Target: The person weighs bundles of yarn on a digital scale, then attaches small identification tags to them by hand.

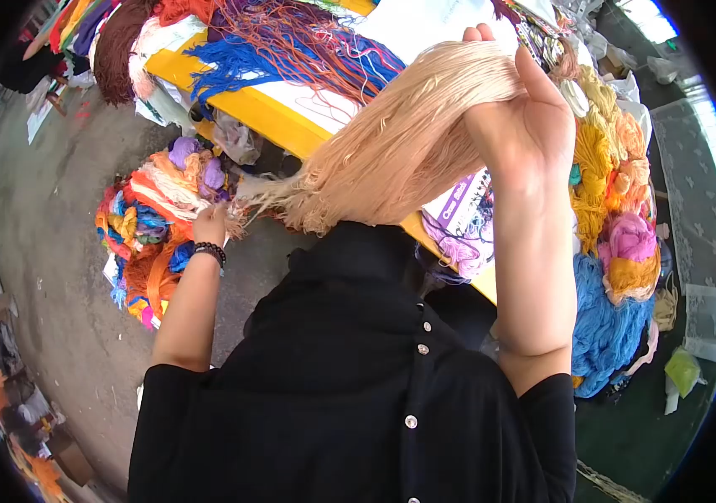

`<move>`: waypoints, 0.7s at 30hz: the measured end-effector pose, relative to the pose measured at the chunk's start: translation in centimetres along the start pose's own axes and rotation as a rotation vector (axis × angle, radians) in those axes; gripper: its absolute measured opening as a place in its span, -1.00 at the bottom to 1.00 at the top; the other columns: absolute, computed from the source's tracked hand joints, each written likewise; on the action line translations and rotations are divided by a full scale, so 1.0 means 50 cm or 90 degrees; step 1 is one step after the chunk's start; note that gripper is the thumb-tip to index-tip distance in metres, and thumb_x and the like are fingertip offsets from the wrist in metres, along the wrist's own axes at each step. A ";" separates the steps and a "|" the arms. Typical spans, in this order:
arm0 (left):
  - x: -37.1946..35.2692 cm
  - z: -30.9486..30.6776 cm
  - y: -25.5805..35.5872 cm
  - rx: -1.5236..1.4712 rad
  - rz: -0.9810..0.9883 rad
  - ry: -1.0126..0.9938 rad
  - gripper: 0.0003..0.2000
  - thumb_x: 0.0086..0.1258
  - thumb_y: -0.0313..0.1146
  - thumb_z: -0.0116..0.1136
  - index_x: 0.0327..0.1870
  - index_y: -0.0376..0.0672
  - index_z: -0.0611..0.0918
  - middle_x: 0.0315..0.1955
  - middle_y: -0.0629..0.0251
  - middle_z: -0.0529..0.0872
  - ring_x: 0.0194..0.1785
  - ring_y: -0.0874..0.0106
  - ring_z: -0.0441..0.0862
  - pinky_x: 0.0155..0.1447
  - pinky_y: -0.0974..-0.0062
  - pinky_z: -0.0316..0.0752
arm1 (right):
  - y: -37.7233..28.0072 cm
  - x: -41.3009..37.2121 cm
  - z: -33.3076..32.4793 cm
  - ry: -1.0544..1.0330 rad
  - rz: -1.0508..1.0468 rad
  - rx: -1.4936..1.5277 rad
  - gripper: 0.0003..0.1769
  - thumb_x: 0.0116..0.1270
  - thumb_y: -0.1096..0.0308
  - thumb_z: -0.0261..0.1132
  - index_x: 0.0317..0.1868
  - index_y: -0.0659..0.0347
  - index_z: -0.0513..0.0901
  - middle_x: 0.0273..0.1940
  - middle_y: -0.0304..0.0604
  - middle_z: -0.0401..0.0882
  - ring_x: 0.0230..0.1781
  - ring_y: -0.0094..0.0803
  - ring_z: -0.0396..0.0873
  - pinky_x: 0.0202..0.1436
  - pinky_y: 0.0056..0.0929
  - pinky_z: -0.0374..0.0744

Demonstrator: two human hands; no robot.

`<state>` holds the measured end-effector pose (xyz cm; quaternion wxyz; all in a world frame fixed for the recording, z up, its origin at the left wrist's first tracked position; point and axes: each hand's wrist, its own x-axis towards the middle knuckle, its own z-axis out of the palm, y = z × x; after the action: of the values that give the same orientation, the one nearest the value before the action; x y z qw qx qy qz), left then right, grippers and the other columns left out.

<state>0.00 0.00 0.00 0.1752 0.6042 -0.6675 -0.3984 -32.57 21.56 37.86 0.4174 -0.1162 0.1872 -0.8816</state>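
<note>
A thick skein of pale peach thread [400, 138] hangs in a slanting sweep from upper right to lower left. It drapes over my right hand [530, 126], which is raised with the thumb up and the fingers partly hidden behind the strands. Low on the left, my left hand [210, 225], with a dark beaded bracelet on the wrist, is closed in a pinch by the skein's frayed tail. Thin pale loose ends run from the tail to its fingers. Beneath that hand lies a heap of multicoloured yarn [153, 251].
A yellow-edged table [249, 117] bears blue, red and purple threads [291, 50] and a white paper [408, 29]. Yellow, pink and blue skeins [618, 251] are piled at right. A clear plastic bag [236, 138] is by the table edge. Concrete floor [56, 251] spreads at left.
</note>
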 end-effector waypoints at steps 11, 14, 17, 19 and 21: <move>-0.235 0.103 0.269 -0.014 0.250 -0.270 -0.43 0.18 -0.12 0.34 0.16 -0.25 0.54 -0.25 0.01 0.72 -0.17 0.21 0.70 -0.04 0.34 0.55 | 0.009 -0.020 0.027 0.037 0.007 0.011 -0.45 0.41 0.42 0.12 0.30 0.53 0.20 0.27 0.18 0.33 0.32 -0.04 0.31 0.46 -0.06 0.22; -0.188 0.152 0.234 0.186 0.322 -0.313 -0.67 0.26 -0.15 0.15 -0.10 -0.19 0.67 -0.28 -0.02 0.72 -0.17 0.01 0.66 -0.05 0.16 0.53 | 0.008 -0.042 0.038 0.074 -0.023 -0.007 -0.52 0.39 0.45 0.16 0.24 0.51 0.27 0.16 0.11 0.42 0.24 -0.07 0.39 0.43 -0.06 0.25; -0.147 0.125 0.135 0.270 0.208 -0.299 -0.72 0.21 -0.13 0.18 -0.26 -0.15 0.72 -0.34 -0.03 0.71 -0.18 0.02 0.66 -0.05 0.16 0.54 | -0.026 -0.055 0.016 0.050 -0.029 -0.044 -0.61 0.40 0.47 0.15 0.16 0.49 0.34 0.00 0.06 0.50 0.10 -0.11 0.47 0.38 -0.10 0.33; -0.088 0.078 0.038 0.259 0.174 -0.235 -0.71 0.18 -0.12 0.21 -0.25 -0.15 0.73 -0.34 -0.01 0.73 -0.20 0.06 0.69 -0.07 0.19 0.55 | -0.036 -0.049 -0.009 0.052 -0.012 -0.044 -0.66 0.37 0.49 0.17 0.08 0.51 0.41 -0.04 0.07 0.52 0.05 -0.12 0.49 0.31 -0.13 0.41; 0.001 0.047 -0.089 0.234 0.152 -0.207 -0.76 0.16 -0.22 0.24 -0.24 -0.14 0.73 -0.29 -0.02 0.74 -0.25 0.11 0.71 -0.08 0.18 0.55 | -0.012 -0.044 -0.023 0.105 -0.036 -0.079 -0.68 0.32 0.51 0.21 0.03 0.53 0.46 -0.09 0.08 0.54 0.01 -0.13 0.52 0.24 -0.20 0.49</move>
<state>1.29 0.91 -4.77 -0.0014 0.4709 -0.8145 -0.3388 -32.03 23.91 36.96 0.3674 -0.0745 0.2720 -0.8863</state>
